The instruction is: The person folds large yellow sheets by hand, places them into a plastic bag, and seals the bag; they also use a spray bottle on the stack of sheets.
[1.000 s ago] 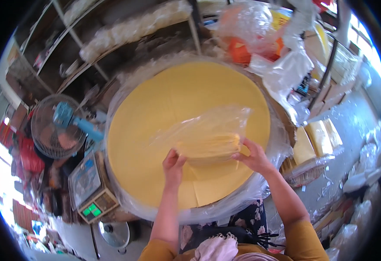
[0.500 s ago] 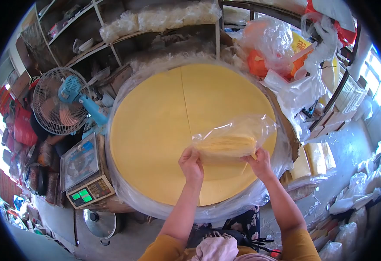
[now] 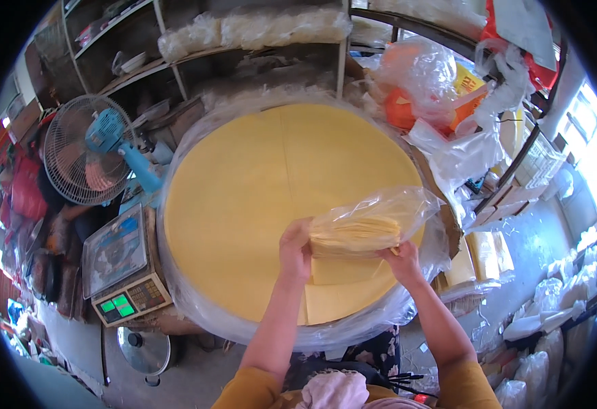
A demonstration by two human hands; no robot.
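A clear plastic bag (image 3: 414, 202) with a thick wad of folded thin yellow sheets (image 3: 356, 234) in it is held between my hands. My left hand (image 3: 295, 247) is closed round the bag's left end. Fingers of my right hand (image 3: 402, 263) pinch its lower right corner, while the loose end of the bag sticks out to the right. Beneath lies a broad round yellow sheet (image 3: 227, 198), with a line running through its middle. Just below the bag a flat rectangular yellow piece (image 3: 342, 272) shows, partly hidden by the bag.
To the left stand a blue fan (image 3: 104, 136) and a digital scale (image 3: 131, 300); a lidded pot (image 3: 145, 349) is on the floor. Crumpled clear plastic (image 3: 189, 300) surrounds the round sheet. Plastic bags (image 3: 424, 75) pile up at the far right, and yellow packages (image 3: 481, 255) lie right of the table.
My left hand has risen slightly and its grip on the bag's left end has shifted. The bag is tilted more, uncovering the rectangular piece below. The whole view has shifted a little.
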